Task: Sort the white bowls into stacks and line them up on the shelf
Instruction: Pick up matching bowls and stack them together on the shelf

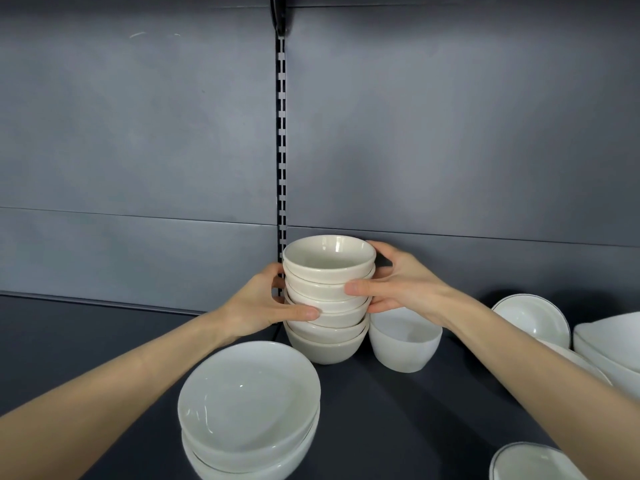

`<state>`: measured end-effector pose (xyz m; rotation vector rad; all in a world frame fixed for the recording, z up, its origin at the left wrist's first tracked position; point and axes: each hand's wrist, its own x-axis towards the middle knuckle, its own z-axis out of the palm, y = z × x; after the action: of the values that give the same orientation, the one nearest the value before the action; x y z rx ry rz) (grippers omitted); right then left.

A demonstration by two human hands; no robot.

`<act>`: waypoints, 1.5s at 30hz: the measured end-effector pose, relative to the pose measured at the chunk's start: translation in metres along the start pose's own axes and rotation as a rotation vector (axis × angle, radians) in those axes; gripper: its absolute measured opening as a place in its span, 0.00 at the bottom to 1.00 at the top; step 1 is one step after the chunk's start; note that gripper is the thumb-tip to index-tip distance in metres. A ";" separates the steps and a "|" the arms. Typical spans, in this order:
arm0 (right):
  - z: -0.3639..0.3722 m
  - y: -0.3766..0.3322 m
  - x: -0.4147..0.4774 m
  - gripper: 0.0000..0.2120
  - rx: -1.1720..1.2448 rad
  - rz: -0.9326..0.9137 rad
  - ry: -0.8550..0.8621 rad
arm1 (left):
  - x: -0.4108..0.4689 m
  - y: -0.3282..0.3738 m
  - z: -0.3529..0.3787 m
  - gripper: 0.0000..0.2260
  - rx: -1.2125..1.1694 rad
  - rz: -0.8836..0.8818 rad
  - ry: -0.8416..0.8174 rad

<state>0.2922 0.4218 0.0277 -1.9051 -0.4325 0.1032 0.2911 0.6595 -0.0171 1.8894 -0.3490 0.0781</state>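
A tall stack of several small cream bowls (329,271) stands on the dark shelf (86,341) near its back wall. My left hand (266,306) grips the stack's left side, thumb across the front. My right hand (398,285) grips its right side, thumb on the front and fingers curled behind the top bowls. A stack of wide white bowls (247,410) sits in front, at the lower left of the cream stack. A single white bowl (403,341) stands just right of the stack, under my right wrist.
Thin-rimmed white bowls lie at the right (533,320) and at the bottom right corner (530,462). Larger white dishes (613,344) stand at the far right edge. A slotted upright (282,150) runs up the grey back wall. The shelf's left part is bare.
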 end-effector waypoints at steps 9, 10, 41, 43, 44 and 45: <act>0.001 0.003 0.000 0.40 0.008 0.012 -0.002 | 0.002 -0.001 0.000 0.36 0.027 0.025 -0.012; 0.001 0.004 0.000 0.41 0.009 0.014 -0.003 | 0.002 -0.001 -0.001 0.36 0.036 0.029 -0.011; 0.004 0.006 -0.003 0.34 0.058 0.005 0.049 | 0.004 -0.007 -0.004 0.36 0.076 0.021 0.009; 0.004 0.005 -0.002 0.35 0.046 0.004 0.049 | 0.004 -0.007 -0.003 0.36 0.073 0.025 0.017; 0.004 0.004 -0.002 0.36 0.035 0.004 0.045 | 0.003 -0.007 -0.003 0.35 0.068 0.028 0.021; 0.004 0.003 -0.002 0.36 0.023 0.004 0.039 | 0.003 -0.008 -0.002 0.35 0.065 0.030 0.025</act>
<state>0.2902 0.4240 0.0235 -1.8826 -0.3994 0.0727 0.2962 0.6637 -0.0229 1.9460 -0.3618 0.1345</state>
